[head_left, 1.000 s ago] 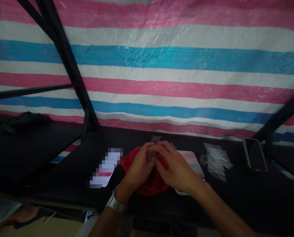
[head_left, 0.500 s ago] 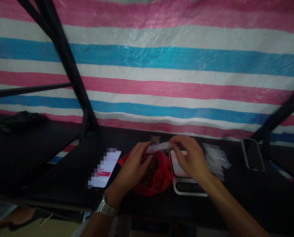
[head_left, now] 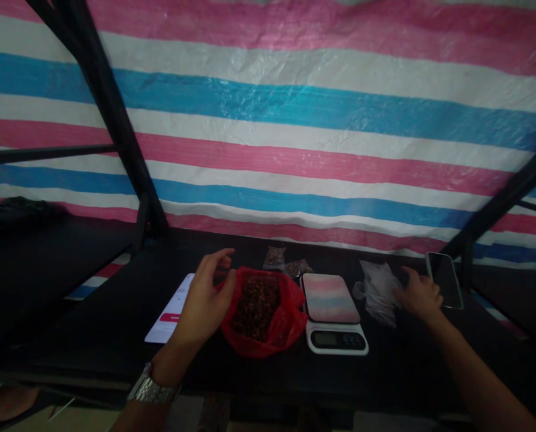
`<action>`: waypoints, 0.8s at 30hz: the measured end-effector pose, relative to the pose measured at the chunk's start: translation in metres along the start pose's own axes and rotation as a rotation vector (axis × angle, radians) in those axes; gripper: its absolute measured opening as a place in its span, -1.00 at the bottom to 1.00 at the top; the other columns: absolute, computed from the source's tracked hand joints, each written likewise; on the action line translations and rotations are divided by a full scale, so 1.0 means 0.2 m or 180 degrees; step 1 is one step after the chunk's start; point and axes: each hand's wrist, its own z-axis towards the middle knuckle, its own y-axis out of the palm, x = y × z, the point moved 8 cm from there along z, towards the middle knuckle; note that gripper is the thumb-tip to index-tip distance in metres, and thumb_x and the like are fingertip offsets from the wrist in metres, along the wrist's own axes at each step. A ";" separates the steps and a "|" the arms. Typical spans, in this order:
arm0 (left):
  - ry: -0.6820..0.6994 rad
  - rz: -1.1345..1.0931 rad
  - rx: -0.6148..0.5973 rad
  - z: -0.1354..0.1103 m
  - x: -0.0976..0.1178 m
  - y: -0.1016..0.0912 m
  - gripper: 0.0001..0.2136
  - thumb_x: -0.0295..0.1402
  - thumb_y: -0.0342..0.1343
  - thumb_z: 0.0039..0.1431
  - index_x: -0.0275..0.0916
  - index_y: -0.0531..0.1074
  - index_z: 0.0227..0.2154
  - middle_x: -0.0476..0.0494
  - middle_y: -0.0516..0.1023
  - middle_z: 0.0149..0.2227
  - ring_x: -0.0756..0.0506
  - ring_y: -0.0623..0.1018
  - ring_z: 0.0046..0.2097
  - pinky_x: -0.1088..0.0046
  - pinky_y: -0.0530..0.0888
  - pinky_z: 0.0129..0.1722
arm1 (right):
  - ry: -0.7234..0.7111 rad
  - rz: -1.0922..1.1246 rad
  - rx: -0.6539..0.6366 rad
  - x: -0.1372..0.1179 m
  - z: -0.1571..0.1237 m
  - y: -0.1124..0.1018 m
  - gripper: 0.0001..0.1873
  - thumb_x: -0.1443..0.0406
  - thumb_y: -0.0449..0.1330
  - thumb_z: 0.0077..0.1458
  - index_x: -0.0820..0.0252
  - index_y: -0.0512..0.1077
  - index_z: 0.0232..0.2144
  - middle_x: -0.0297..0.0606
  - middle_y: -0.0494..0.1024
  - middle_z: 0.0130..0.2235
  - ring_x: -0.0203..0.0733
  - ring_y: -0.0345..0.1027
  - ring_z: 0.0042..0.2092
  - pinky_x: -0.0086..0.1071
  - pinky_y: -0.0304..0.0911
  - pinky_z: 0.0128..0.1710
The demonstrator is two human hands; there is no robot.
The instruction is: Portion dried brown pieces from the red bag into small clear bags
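Observation:
A red plastic bag [head_left: 288, 327] full of dark brown bits lies open on the black table [head_left: 430, 372]. My left hand [head_left: 205, 297] hovers at the bag's left rim, fingers curled loosely and apart, holding nothing. My right hand [head_left: 418, 295] has reached to the right and rests on a pile of small clear plastic bags [head_left: 376, 288]; its fingers are partly hidden. A white kitchen scale [head_left: 333, 312] stands between the red bag and the pile. Two small filled clear bags [head_left: 274, 257] lie behind the red bag.
A phone [head_left: 445, 271] lies at the far right by a black frame post [head_left: 497, 207]. A white and red card [head_left: 171, 309] lies left of the red bag. Black metal frame bars [head_left: 110, 120] rise at the left. A striped tarpaulin [head_left: 295, 120] hangs behind the table.
Both hands left the small clear bag they held over the red bag. My right hand swung right to the pile of clear bags; my left hand drew back to the red bag's left rim.

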 end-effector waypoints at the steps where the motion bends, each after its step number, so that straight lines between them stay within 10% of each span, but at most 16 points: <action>1: -0.0033 -0.0021 0.0027 0.00 0.00 0.00 -0.64 -0.25 0.12 0.28 -0.17 0.47 0.10 -0.18 0.50 -0.05 -0.18 0.58 -0.02 0.16 0.58 0.02 | -0.0097 0.0006 -0.0032 -0.03 0.00 0.01 -0.40 0.39 0.18 0.10 0.30 0.44 0.22 0.30 0.52 0.13 0.38 0.50 0.09 0.04 0.43 -0.07; 8: -0.0068 0.0039 0.0113 0.00 -0.01 0.00 -0.68 -0.25 0.12 0.26 -0.15 0.50 0.05 -0.17 0.52 -0.06 -0.18 0.59 -0.03 0.21 0.60 -0.04 | -0.0807 -0.0003 -0.0812 -0.20 0.00 0.12 -0.51 0.56 0.13 0.03 0.07 0.63 -0.09 -0.07 0.62 0.02 0.08 0.53 0.04 -0.21 0.34 -0.07; 13: -0.0040 0.0047 0.0150 0.00 -0.01 -0.03 -0.69 -0.27 0.11 0.27 -0.16 0.50 0.04 -0.17 0.52 -0.08 -0.16 0.58 -0.05 0.25 0.58 -0.07 | -0.0693 -0.0037 -0.0626 -0.29 -0.01 0.02 -0.61 0.52 0.16 0.03 0.17 0.63 -0.14 0.08 0.62 -0.02 0.22 0.53 0.03 -0.09 0.32 -0.05; 18: -0.0133 -0.0050 0.0112 -0.01 0.00 -0.03 -0.70 -0.28 0.12 0.26 -0.17 0.50 0.03 -0.15 0.51 -0.09 -0.15 0.57 -0.08 0.26 0.56 -0.07 | -0.1075 0.0237 -0.0304 -0.72 -0.09 -0.12 -0.66 0.41 0.06 0.27 0.22 0.56 -0.02 0.13 0.62 0.05 0.22 0.44 0.18 -0.01 0.16 0.16; 24: 0.0005 -0.0131 -0.0090 -0.02 0.08 0.04 -0.72 -0.36 0.11 0.29 -0.14 0.51 0.03 -0.12 0.52 -0.08 -0.13 0.56 -0.04 0.28 0.52 0.00 | -0.1380 0.0794 -0.0611 -1.20 -0.22 -0.02 -0.73 0.19 0.19 0.32 0.18 0.58 -0.07 -0.03 0.73 -0.12 0.12 0.56 0.05 -0.06 0.19 0.12</action>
